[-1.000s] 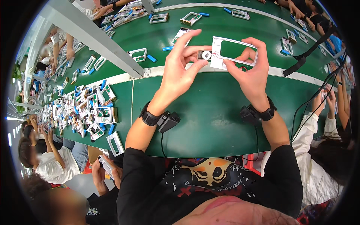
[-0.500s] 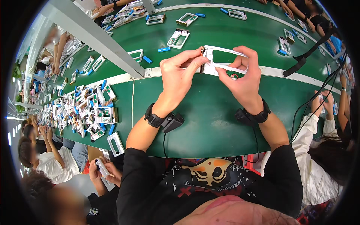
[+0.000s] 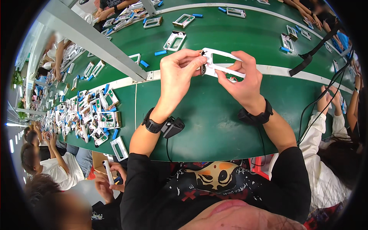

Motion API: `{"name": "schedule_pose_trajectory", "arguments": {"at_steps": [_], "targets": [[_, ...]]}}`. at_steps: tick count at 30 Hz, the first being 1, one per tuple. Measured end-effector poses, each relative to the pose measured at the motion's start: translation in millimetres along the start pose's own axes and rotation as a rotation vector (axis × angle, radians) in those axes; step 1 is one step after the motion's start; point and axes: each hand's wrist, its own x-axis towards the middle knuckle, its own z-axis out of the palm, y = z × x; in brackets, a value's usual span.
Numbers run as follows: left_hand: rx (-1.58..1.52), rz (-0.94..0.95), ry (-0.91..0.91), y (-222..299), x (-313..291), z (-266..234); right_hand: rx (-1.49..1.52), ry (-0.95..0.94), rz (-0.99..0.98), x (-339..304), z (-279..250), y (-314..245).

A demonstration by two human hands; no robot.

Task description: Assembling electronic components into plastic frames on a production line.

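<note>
Both my hands hold one white plastic frame-shaped housing (image 3: 221, 54) above the near side of the green table. My left hand (image 3: 179, 71) pinches its left end between thumb and fingers, at a dark strip-like edge. On the opposite end, my right hand (image 3: 244, 78) grips the frame with thumb below and fingers above. The housing has a long rectangular opening, through which green tabletop shows. A bit of green board and red wire peeks out below it, near my right thumb; most of that part is hidden.
A heap of white housings and blue cylindrical cells (image 3: 92, 111) lies on the left. A grey metal post (image 3: 96, 40) rises left of my hands. On the belt (image 3: 214, 32) beyond the pale rail lie more housings. Black cables (image 3: 326, 99) hang at right; co-workers sit on both sides.
My hands and the housing have shifted slightly left, and the housing has tilted a little. Items on the far belt have moved left. The co-worker's part at lower left has turned.
</note>
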Motion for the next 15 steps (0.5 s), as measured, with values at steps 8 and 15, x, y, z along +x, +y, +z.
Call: {"name": "schedule_pose_trajectory", "arguments": {"at_steps": [8,15], "targets": [[0.017,0.033,-0.091,-11,12,-6,0.347,-0.124,0.45,8,-5,-9],[-0.17,-0.204,-0.162,-23,25,-23,0.275,-0.569,0.384,29,-19,19]]}}
